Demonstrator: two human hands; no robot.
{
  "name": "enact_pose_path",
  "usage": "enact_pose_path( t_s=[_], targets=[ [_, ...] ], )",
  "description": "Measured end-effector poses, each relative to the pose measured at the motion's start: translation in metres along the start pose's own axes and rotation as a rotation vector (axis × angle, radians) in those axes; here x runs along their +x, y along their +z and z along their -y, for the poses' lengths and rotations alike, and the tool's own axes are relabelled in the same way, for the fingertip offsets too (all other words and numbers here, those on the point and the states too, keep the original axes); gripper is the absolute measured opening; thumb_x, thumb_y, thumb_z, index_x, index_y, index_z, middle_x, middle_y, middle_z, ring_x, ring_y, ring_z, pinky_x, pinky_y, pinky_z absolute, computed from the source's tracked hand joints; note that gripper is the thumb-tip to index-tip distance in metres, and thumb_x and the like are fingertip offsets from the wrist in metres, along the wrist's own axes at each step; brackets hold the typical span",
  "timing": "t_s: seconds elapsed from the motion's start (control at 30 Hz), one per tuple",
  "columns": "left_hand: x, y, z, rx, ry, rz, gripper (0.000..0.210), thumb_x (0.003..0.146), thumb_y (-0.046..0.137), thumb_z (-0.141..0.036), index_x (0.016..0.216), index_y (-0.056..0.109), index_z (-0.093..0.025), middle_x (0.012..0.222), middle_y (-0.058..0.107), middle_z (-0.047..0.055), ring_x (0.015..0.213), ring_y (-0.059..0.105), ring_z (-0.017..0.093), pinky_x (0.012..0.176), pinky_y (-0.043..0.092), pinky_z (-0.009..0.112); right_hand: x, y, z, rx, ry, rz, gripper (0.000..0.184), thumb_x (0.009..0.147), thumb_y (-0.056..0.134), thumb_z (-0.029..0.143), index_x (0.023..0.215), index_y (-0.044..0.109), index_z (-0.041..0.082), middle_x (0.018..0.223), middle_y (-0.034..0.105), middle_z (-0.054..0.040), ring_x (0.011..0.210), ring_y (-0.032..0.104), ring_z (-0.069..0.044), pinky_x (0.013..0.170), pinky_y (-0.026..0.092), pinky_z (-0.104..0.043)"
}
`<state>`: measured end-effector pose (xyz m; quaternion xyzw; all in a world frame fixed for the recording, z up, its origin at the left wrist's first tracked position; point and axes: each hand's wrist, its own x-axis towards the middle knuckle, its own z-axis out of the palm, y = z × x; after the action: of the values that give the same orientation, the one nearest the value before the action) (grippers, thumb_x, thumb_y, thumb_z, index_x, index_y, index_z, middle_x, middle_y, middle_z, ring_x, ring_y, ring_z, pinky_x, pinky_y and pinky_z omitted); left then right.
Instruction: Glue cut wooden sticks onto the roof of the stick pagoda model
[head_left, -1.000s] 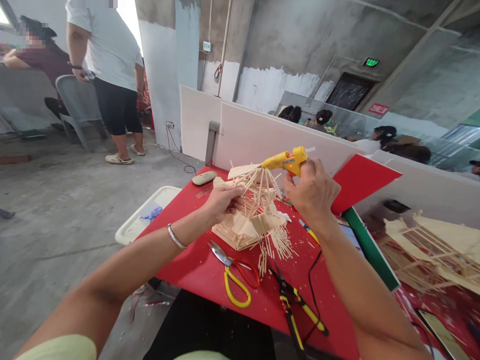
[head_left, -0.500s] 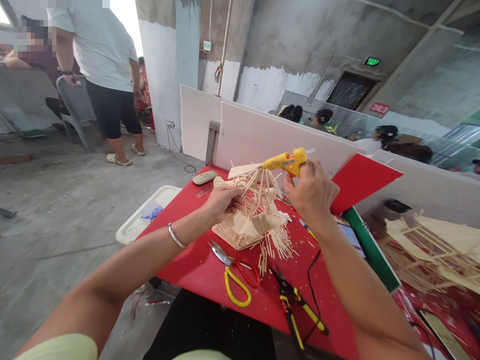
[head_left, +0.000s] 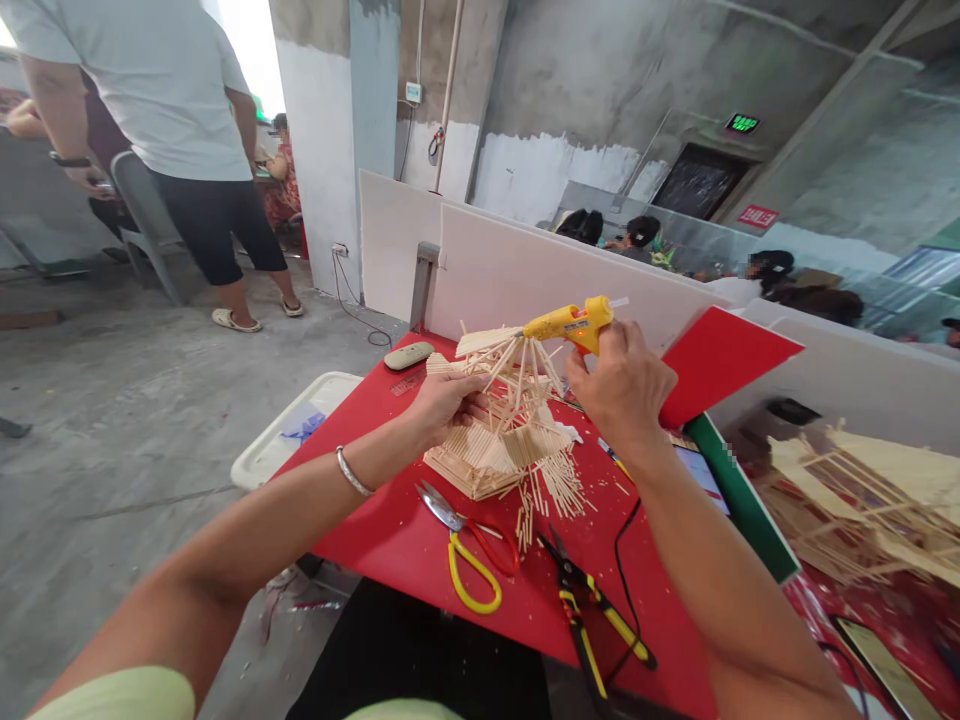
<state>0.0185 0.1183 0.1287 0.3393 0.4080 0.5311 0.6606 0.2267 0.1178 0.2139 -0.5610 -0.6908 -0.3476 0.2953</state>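
Note:
A yellow hot glue gun [head_left: 574,322] is gripped in my right hand [head_left: 626,385], with a clear glue stick poking from its back end. Its nozzle meets the upper roof sticks of a wooden stick model [head_left: 517,385], a layered structure with sloping roofs. My left hand [head_left: 450,405] has its fingers closed on the left side of that model, just below the upper roof; the fingertips are partly hidden by sticks. Loose thin wooden sticks [head_left: 562,485] lie at the model's lower right.
On the red table [head_left: 360,510] lie scissors [head_left: 469,550] with red and yellow handles, black-and-yellow pliers [head_left: 589,600] and an oval case [head_left: 409,356]. A white tray [head_left: 251,465] stands left. Another stick model [head_left: 862,490] is at right. A person [head_left: 150,100] stands beyond.
My hands, the glue gun and the model hold nearly the same position. The standing person in the background has shifted and leaned to the left.

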Motion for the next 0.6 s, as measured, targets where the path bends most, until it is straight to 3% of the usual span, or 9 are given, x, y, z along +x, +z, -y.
enact_pose_path(
  t_s=[0.6],
  targets=[
    [0.001, 0.0002, 0.0, 0.014, 0.009, 0.006, 0.026, 0.071, 0.081, -0.035, 0.068, 0.064, -0.015, 0.057, 0.065, 0.004, 0.042, 0.054, 0.009, 0.038, 0.033, 0.021, -0.0002, 0.0012, 0.0001, -0.028, -0.004, -0.027, 0.034, 0.087, 0.048, 0.034, 0.114, 0.056, 0.016, 0.099, 0.06, -0.0092, 0.067, 0.046, -0.014, 0.055, 0.015, -0.032]
  ],
)
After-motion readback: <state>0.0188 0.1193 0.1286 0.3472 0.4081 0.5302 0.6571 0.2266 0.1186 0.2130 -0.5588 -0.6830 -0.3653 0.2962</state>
